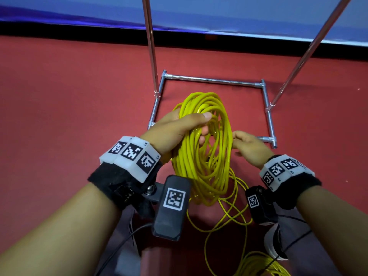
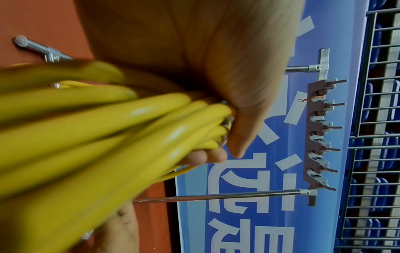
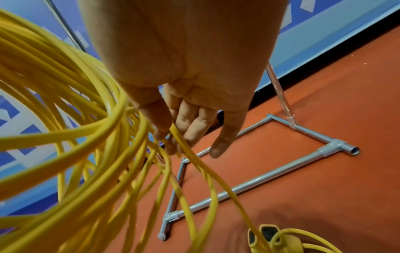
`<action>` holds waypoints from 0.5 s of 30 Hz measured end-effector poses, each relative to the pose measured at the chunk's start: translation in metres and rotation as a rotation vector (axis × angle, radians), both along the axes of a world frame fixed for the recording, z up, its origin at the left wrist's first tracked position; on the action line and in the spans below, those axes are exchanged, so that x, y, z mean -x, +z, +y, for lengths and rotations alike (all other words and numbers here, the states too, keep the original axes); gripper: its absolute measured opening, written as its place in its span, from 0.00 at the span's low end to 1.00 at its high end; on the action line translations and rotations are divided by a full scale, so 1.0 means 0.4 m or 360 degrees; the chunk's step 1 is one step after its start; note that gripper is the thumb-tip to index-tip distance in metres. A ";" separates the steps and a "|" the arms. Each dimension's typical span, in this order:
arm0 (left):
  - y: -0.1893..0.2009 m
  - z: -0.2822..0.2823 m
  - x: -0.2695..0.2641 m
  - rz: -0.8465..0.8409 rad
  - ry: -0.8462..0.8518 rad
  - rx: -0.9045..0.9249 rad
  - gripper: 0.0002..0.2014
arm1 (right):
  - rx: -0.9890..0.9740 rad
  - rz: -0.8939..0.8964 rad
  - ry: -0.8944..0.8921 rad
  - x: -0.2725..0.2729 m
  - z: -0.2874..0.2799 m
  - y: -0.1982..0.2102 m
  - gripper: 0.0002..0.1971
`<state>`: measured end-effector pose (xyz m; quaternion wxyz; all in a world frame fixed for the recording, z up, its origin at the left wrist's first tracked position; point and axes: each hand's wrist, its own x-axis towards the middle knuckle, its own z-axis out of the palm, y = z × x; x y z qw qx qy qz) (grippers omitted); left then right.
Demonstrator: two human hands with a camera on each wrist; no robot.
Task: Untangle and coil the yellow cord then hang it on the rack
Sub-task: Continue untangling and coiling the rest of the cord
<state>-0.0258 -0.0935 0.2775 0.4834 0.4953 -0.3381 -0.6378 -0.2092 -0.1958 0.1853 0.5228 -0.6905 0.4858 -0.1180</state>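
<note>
The yellow cord (image 1: 207,156) hangs as a coil of several loops, with my left hand (image 1: 205,126) gripping its upper left side, thumb over the top. The left wrist view shows that hand (image 2: 223,154) wrapped round the bundled cord (image 2: 86,137). My right hand (image 1: 236,143) pinches one strand at the coil's right edge; in the right wrist view its thumb and fingers (image 3: 171,140) hold a single strand (image 3: 186,154). Loose cord (image 1: 235,214) trails down to a pile (image 1: 260,263) on the floor. The rack's hook rail (image 2: 318,137) shows ahead.
The rack's metal base frame (image 1: 211,80) lies on the red floor just beyond the coil, and its two poles (image 1: 150,46) (image 1: 310,48) rise out of view. A blue banner wall (image 1: 199,12) stands behind. The cord's yellow socket end (image 3: 268,238) lies on the floor.
</note>
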 end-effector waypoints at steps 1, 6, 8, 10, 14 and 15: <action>0.002 0.000 0.001 0.0012 0.0008 0.0008 0.06 | -0.0111 -0.0067 0.0019 0.001 0.009 0.002 0.14; 0.021 -0.002 -0.006 0.0077 0.0070 0.0076 0.07 | -0.0213 -0.0099 0.0082 0.005 0.034 -0.021 0.18; 0.024 -0.003 -0.010 0.0083 0.0105 0.0097 0.12 | -0.0196 -0.0027 0.0113 0.008 0.026 -0.038 0.15; 0.026 -0.005 -0.015 0.0090 0.0148 0.0112 0.15 | -0.0185 0.0071 0.0126 0.013 0.015 -0.053 0.08; 0.027 -0.008 -0.029 0.0135 0.0273 0.0153 0.13 | -0.0137 0.0044 -0.0081 0.032 -0.013 -0.085 0.05; 0.027 -0.008 -0.032 0.0147 0.0313 0.0166 0.13 | -0.0216 0.0005 -0.0162 0.035 -0.014 -0.086 0.06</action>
